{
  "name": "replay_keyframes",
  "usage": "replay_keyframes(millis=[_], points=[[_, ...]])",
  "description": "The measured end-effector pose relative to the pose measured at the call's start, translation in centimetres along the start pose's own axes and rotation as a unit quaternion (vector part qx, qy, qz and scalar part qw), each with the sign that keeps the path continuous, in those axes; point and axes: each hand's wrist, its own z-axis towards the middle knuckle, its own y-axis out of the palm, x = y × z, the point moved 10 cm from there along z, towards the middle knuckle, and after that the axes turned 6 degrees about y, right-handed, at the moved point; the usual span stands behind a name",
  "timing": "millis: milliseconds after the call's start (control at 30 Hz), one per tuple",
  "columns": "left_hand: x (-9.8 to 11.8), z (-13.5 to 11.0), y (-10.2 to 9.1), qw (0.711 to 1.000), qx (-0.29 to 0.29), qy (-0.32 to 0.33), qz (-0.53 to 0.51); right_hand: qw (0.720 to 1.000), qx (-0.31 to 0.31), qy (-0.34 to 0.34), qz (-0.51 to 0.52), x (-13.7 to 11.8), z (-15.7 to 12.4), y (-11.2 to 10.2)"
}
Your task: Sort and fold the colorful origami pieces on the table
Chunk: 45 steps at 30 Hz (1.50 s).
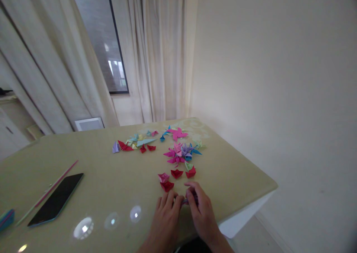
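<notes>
Near the table's front right edge, my left hand (166,214) is closed, its fingertips pinching one end of a small purple folded paper (185,201). My right hand (201,208) grips the other end between thumb and fingers. Most of the paper is hidden by my fingers, so its shape cannot be made out. Just beyond my hands lie small origami boats: a red one (167,186), a pink one (163,177), another red one (176,173) and a red one at the right (190,172), with a pale green folded piece (189,166) behind it.
Pink and purple paper flowers (176,154) lie farther back, with a pink pinwheel (177,134) behind. More origami (135,141) is spread left of them. A black phone (57,199) and a thin pink-green stick (57,181) lie at left. The table's right edge (248,204) is close.
</notes>
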Motion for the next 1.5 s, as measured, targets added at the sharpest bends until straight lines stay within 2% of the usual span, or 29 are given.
replay_keyframes(millis=[233,433,533,633,733,800,867,967,1067,1133,1167,1233,1300,1333,1400,1500], points=[[0.2,0.1,0.9,0.999,-0.021,0.025,0.009,0.999,-0.012,0.014,0.026,0.1,0.6,0.3],[-0.4,-0.5,2.7,0.999,-0.03,0.012,0.014,0.999,0.006,-0.018,-0.049,0.1,0.7,0.1],[-0.4,-0.4,2.8,0.999,-0.05,0.013,0.008,0.999,-0.005,-0.017,-0.045,0.1,0.5,0.0],[-0.2,-0.2,1.8,0.998,-0.055,0.02,0.01,0.998,-0.014,-0.035,-0.045,-0.4,0.5,-0.2],[-0.1,0.0,1.3,0.998,-0.058,0.034,0.003,0.992,-0.027,-0.073,-0.099,-1.1,0.7,-0.2],[-0.1,0.1,1.4,0.997,-0.06,0.047,-0.027,0.987,-0.055,-0.079,-0.131,-1.2,0.9,-0.3],[-0.2,0.0,1.0,0.993,-0.053,0.059,-0.09,0.984,-0.108,-0.074,-0.124,-1.0,1.0,-0.2],[0.1,0.0,-0.8,0.965,-0.048,0.086,-0.241,0.979,-0.179,-0.066,-0.069,-0.6,0.7,-0.5],[0.0,1.0,-3.9,0.938,-0.063,0.112,-0.322,0.985,-0.163,-0.03,-0.038,0.7,1.3,-1.4],[-1.6,2.8,-6.5,0.948,-0.037,0.114,-0.294,0.987,-0.148,-0.001,-0.061,1.8,1.7,-1.3],[-3.0,4.1,-8.0,0.959,-0.005,0.106,-0.262,0.985,-0.149,0.006,-0.081,2.1,1.8,-1.0],[-7.1,7.0,-10.8,0.98,0.075,0.063,-0.174,0.979,-0.157,-0.006,-0.129,2.1,1.9,-0.2],[-11.9,9.4,-12.7,0.985,0.158,-0.009,-0.064,0.973,-0.159,-0.046,-0.164,1.4,1.7,0.5],[-14.2,10.3,-13.0,0.983,0.176,-0.049,-0.004,0.969,-0.157,-0.069,-0.175,1.0,1.6,0.7],[-18.0,11.7,-12.4,0.976,0.187,-0.102,0.037,0.962,-0.164,-0.112,-0.186,0.2,1.3,1.0],[-21.2,12.9,-9.7,0.976,0.128,-0.146,0.095,0.949,-0.196,-0.16,-0.186,-0.7,0.6,1.6]])
